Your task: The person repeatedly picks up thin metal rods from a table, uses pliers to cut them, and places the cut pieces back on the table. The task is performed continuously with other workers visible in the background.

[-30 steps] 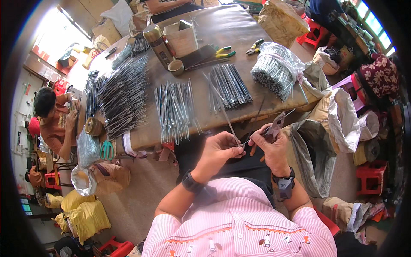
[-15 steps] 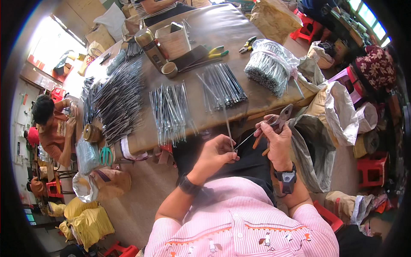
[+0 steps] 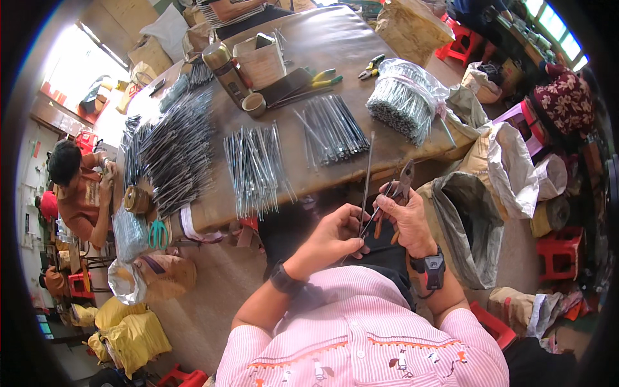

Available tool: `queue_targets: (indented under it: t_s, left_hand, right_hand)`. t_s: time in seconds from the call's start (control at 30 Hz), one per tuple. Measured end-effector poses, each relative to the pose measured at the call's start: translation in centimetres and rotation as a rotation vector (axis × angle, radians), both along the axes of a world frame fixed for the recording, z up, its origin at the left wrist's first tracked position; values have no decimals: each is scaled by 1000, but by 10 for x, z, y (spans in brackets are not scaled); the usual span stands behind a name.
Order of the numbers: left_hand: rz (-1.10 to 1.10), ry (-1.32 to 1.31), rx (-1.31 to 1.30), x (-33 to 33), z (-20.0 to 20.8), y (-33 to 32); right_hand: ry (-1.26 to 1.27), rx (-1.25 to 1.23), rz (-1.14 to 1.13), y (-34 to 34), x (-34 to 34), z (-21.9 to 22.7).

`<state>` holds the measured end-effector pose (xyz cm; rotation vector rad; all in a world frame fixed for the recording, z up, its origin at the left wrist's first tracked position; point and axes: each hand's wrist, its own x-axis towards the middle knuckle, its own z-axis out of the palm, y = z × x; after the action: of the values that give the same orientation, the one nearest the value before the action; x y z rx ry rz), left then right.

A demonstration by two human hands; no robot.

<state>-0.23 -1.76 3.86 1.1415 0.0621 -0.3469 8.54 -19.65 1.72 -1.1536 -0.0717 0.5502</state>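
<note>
My left hand [image 3: 332,237] pinches a long thin metal rod [image 3: 369,174], which stands up from the fingertips over my lap. Close beside it, my right hand [image 3: 414,222] is closed on a pair of pliers [image 3: 404,179] with orange handles, jaws pointing up and away. A thin wire runs between the fingers of both hands; its ends are hard to make out. Beyond them on the table lie two fanned sets of thin metal rods, a left set [image 3: 255,171] and a right set [image 3: 335,129].
The brown table [image 3: 322,39] carries a large rod heap [image 3: 177,151], a plastic-wrapped rod bundle [image 3: 403,103], a flask [image 3: 222,68], a cup [image 3: 254,104] and yellow-handled pliers [image 3: 325,79]. An open sack [image 3: 467,226] stands right of my hands. A co-worker [image 3: 84,193] sits at the left.
My right hand with the pliers has come left, nearer my left hand. My left hand has shifted slightly right, and the rod in it now leans right instead of left.
</note>
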Motion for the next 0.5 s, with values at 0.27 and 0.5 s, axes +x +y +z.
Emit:
queue_targets:
  t_s: [0.27, 0.5]
  left_hand:
    - [23, 252, -290, 7, 1, -1]
    - [151, 293, -261, 11, -21, -8]
  right_hand:
    - [-77, -36, -27, 8, -6, 1]
    - [-247, -175, -65, 12, -7, 3]
